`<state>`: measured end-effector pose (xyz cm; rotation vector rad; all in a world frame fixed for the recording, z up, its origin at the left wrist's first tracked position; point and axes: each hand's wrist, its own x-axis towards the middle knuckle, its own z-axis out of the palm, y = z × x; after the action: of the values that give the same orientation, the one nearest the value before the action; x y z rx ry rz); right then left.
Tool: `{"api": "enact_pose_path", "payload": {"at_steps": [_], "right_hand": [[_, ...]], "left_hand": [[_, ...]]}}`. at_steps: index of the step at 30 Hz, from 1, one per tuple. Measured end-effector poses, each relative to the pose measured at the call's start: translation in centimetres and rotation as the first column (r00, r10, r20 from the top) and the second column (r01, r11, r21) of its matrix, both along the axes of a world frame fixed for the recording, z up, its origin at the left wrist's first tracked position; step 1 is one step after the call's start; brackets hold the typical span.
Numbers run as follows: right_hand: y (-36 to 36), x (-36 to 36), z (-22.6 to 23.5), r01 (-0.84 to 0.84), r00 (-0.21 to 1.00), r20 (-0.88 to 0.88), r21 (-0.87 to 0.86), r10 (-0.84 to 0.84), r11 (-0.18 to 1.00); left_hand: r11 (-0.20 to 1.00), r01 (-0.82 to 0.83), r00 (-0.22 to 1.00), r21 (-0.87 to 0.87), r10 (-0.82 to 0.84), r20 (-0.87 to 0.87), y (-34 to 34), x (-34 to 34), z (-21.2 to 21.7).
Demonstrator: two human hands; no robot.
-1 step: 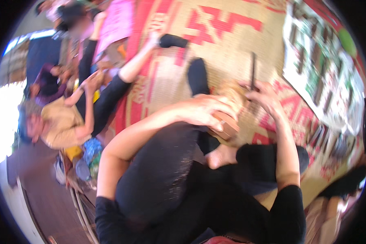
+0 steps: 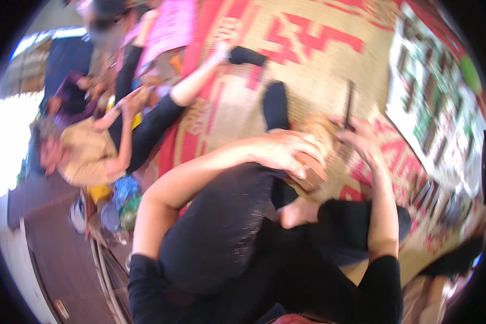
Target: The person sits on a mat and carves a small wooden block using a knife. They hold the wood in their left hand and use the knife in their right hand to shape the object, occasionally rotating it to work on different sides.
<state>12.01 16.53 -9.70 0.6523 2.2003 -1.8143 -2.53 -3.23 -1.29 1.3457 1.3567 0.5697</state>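
Observation:
My left hand (image 2: 287, 151) is wrapped over a wooden piece beside my raised knee. Its near end is a flat, reddish-brown face (image 2: 313, 171). The far part of the wooden piece (image 2: 319, 132) is lighter, tan and uneven, perhaps carved; blur hides the detail. Just right of it, my right hand (image 2: 362, 141) is closed around a thin, dark, straight tool (image 2: 350, 100) that points up and away. Whether it is a chisel or a knife cannot be made out. The tool's lower end is hidden by my fingers, which are close to the tan wood.
A patterned straw mat (image 2: 302, 70) lies under my bare foot (image 2: 299, 211). At right, a white sheet (image 2: 397, 92) bears several dark, slim tools, with more tools (image 2: 443, 205) nearer. A seated person in a tan shirt (image 2: 89, 148) is at left, one leg stretched towards the mat's middle.
The whole view has shifted slightly, so everything appears a little further right. Both hands keep their grips, and their places relative to the wooden piece look almost the same.

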Motion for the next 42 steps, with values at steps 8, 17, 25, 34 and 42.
{"api": "enact_pose_path", "payload": {"at_steps": [8,17,25,34,42], "right_hand": [[-1.3,0.4,0.6,0.099,0.993,-0.051,-0.095,-0.104,0.991],[-1.1,0.7,-0.2,0.132,0.988,-0.054,-0.147,-0.142,0.98],[-1.5,0.4,0.5,0.138,0.987,-0.067,-0.141,-0.148,0.98],[-1.4,0.6,-0.5,0.149,0.985,-0.068,-0.145,-0.16,0.978],[-1.4,0.6,-0.1,0.145,0.987,-0.048,-0.128,-0.152,0.981]], "left_hand": [[0.999,-0.015,1.0,-0.046,0.015,0.0,-0.3,0.6,-0.4],[0.995,-0.05,0.996,-0.087,0.055,0.067,0.1,1.0,-0.4],[0.994,-0.057,0.996,-0.097,0.064,0.068,0.2,0.8,-0.1],[0.994,-0.069,0.996,-0.08,0.072,0.046,0.1,1.0,-0.7],[0.995,-0.054,0.998,-0.087,0.057,0.032,0.1,1.0,-0.8]]}}
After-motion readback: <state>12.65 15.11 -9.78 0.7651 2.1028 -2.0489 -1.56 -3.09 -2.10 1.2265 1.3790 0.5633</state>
